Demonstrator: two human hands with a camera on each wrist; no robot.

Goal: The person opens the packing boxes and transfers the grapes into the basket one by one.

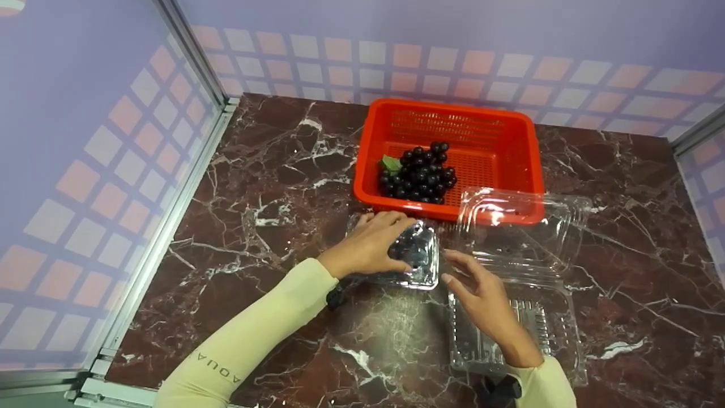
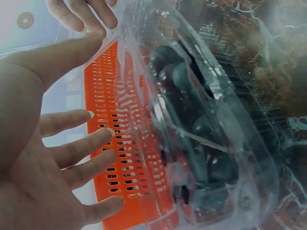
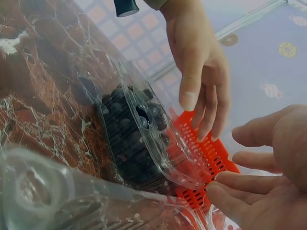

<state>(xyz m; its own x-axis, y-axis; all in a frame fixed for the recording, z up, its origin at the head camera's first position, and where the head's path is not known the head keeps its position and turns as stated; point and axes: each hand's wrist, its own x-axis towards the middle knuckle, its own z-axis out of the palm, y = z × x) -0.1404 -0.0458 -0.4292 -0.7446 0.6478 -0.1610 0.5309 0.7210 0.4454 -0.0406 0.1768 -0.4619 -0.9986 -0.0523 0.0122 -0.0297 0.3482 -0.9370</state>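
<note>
A lidded clear plastic clamshell box (image 1: 429,272) stands on the table in front of the basket, with dark grapes (image 3: 127,124) inside. Over the top of this box is my left hand (image 1: 371,246), its fingers extended and the thumb spread; the right wrist view shows a gap between that hand and the lid. My right hand (image 1: 481,292) hovers just right of the box, fingers loosely bent with nothing between them. Beneath the right hand lies a second clear clamshell box (image 1: 552,334), unfolded, with its other half (image 1: 515,249) toward the basket.
Behind the boxes stands a red plastic basket (image 1: 447,106) holding a bunch of dark grapes (image 1: 422,175) and a green leaf (image 1: 391,164). The unfolded box overlaps the basket's front right corner. Patterned panels (image 1: 362,62) border the marbled table (image 1: 272,170) at the back and sides.
</note>
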